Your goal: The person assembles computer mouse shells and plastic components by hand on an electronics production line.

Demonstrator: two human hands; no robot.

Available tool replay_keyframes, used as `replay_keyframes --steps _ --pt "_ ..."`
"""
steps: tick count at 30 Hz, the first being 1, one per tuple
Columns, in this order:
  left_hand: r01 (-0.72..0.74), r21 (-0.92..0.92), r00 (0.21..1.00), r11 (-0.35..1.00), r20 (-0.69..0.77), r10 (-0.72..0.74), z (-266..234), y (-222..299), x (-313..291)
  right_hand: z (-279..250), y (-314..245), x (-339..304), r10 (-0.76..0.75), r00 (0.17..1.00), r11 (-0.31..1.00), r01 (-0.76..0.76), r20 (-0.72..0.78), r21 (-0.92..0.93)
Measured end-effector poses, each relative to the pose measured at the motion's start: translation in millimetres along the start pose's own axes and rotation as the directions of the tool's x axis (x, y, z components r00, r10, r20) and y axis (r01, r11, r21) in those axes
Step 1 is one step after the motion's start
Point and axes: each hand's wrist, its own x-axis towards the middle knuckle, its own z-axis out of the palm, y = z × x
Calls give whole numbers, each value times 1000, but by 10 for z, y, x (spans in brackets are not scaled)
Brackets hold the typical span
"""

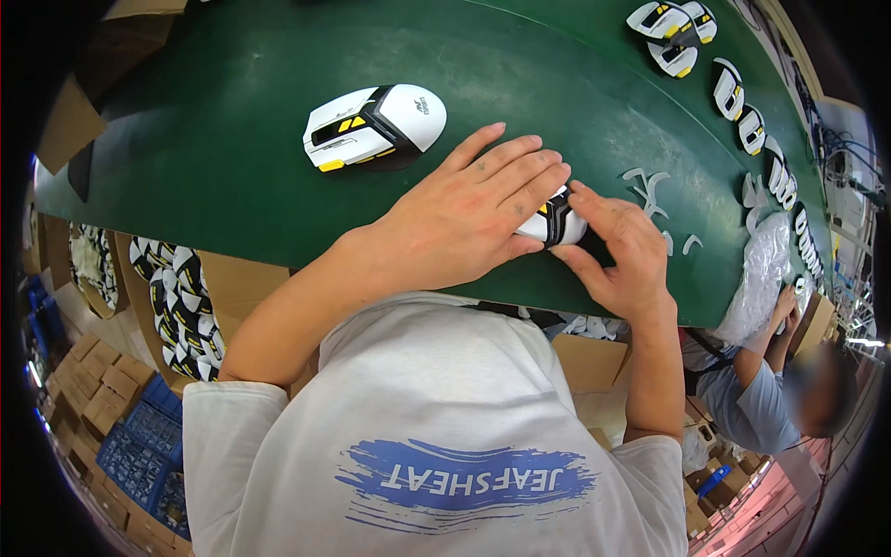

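A white, black and yellow computer mouse (568,226) is between my two hands near the front edge of the green table. My left hand (469,209) covers most of it, fingers laid long across the top and thumb along its near side. At the rounded white end, my right hand (617,243) pinches it between thumb and fingers. Only that end and a bit of yellow trim show; my left hand hides the rest. Another mouse (376,125) of the same colours rests on the table, to the far left of my hands.
Thin curved pale pieces (650,193) lie right of my hands. Several more mice (673,37) line the table's far right side. A clear plastic bag (756,278) sits near a co-worker (756,399) at right. Below left, a carton (176,306) holds many mice.
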Motion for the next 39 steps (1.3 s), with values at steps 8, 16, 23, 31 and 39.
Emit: replay_keyframes --steps 8,16,23,31,39 --pt "8 -2 999 1000 39 -8 -10 -8 30 -2 20 -48 -19 999 971 29 42 -236" --pt "10 59 998 998 -60 -7 18 31 6 92 -248 -135 36 999 879 -36 -10 -476" --pt "51 119 997 992 -55 -44 84 9 -145 -248 -238 4 150 985 923 -169 -82 -346" --pt "90 255 977 963 -212 -35 116 43 -154 456 42 944 -98 900 910 -91 -425 -404" --pt "59 208 990 976 -139 -30 187 27 -207 73 -56 973 142 782 961 -255 -606 -104"
